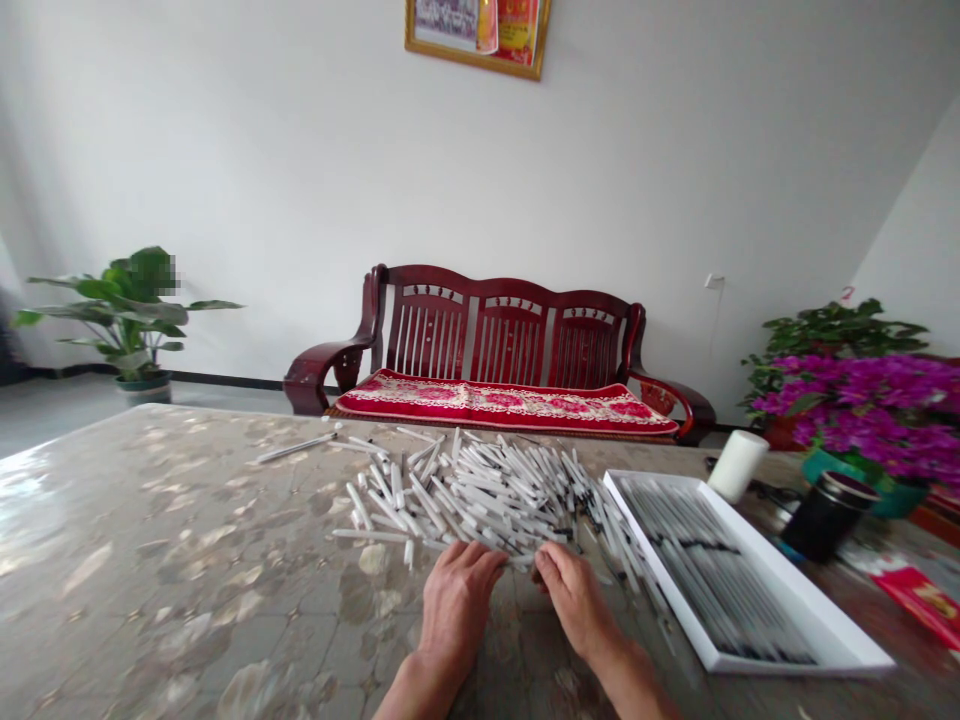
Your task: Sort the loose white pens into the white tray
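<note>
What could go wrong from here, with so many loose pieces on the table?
The pen-like pieces lie in a loose heap, so a nudge from the left hand or right hand at its near edge might scatter some.
Others lie along the white tray on its left side and could be disturbed if it shifts.
The black cup appears close to the tray's right side and might be knocked.

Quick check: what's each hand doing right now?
Left hand: fingers curled by the pile of white sticks; can't tell if it's gripping one.
Right hand: fingers curled too; grip can't be told.
</note>
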Motion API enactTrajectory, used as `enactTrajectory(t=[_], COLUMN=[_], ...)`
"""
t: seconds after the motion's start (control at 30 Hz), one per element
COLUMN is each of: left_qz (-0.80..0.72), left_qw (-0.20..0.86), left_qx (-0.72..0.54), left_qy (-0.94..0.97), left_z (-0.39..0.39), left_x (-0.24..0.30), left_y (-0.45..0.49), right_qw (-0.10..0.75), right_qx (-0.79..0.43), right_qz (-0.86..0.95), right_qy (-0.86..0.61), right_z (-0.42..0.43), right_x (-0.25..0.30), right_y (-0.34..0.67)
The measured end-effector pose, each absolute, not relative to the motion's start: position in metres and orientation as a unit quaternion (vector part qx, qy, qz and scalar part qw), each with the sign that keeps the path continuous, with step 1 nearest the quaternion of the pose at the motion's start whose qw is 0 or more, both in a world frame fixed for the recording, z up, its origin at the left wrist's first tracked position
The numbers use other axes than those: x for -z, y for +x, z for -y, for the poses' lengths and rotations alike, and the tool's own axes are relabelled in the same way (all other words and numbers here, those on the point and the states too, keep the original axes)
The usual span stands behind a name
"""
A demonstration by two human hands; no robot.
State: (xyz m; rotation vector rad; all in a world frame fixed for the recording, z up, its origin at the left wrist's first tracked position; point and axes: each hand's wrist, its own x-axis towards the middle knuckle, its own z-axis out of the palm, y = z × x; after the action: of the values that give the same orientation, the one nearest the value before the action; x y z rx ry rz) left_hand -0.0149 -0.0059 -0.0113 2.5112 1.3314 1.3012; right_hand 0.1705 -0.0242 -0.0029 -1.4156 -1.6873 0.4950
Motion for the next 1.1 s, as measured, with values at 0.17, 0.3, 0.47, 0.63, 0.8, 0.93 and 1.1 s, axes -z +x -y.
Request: enactTrajectory(t=[0.17,0.3,0.47,0.63,0.8,0.93,1.1], left_qz=[-0.451,-0.521,-0.435,-0.407,-0.398,-0.391,-0.404], left_qw=[0.056,0.216,0.554,0.642,0.662,0.667,0.657], left_qx=[-0.483,-0.607,-0.598,-0.591,-0.585,-0.576,-0.581], left_qy=[0.748,0.56,0.382,0.27,0.246,0.264,0.262], left_z=[0.004,-0.004,-0.013,-0.012,-0.011,-0.012,-0.012], left_x=[0.014,0.017,0.018,0.013,0.013,0.015,0.015], left_y=[-0.015,-0.011,0.0,0.003,0.003,0.003,0.003], right_qw=[0.499,0.579,0.571,0.523,0.513,0.479,0.483], right_qx=[-0.27,-0.25,-0.189,-0.104,-0.082,-0.138,-0.252], right_qz=[0.592,0.53,0.593,0.685,0.684,0.67,0.626], right_qy=[-0.573,-0.567,-0.535,-0.496,-0.512,-0.549,-0.558], right_z=[0.02,0.017,0.02,0.021,0.02,0.02,0.018], right_x=[0.007,0.011,0.017,0.019,0.016,0.019,0.022], right_y=[0.171,0.174,0.172,0.17,0.172,0.171,0.169])
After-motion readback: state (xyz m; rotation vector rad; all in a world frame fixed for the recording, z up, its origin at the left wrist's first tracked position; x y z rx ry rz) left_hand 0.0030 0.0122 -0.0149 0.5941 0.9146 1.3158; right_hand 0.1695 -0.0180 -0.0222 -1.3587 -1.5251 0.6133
